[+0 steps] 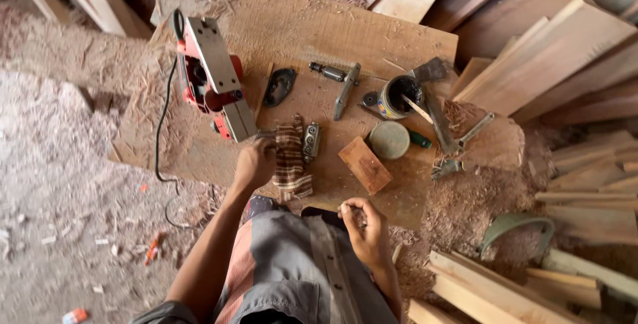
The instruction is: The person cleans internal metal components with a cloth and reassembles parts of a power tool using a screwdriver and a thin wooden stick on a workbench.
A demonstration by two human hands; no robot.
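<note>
In the head view, the left hand (254, 164) is seen stretched forward over the wooden board (292, 25), its fingers curled shut around a small metal tool whose tip shows just beyond the knuckles, pointing toward the red electric planer (212, 78). The planer lies on its side up and to the left of that hand, its long axis running from the far left corner down toward the fingers, so the left hand is by far the nearer one. A checked cloth (290, 161) lies touching the hand's right side, with a small metal block (311, 140) just beyond it. The right hand (364, 227) is held back near the body at the board's near edge, fingers pinched closed on something too small to make out. One planer, one cloth, one open tin (399, 96) with a stick in it, one round lid (389, 140), one wooden block (365, 164) and one hatchet (435, 101) can be counted.
</note>
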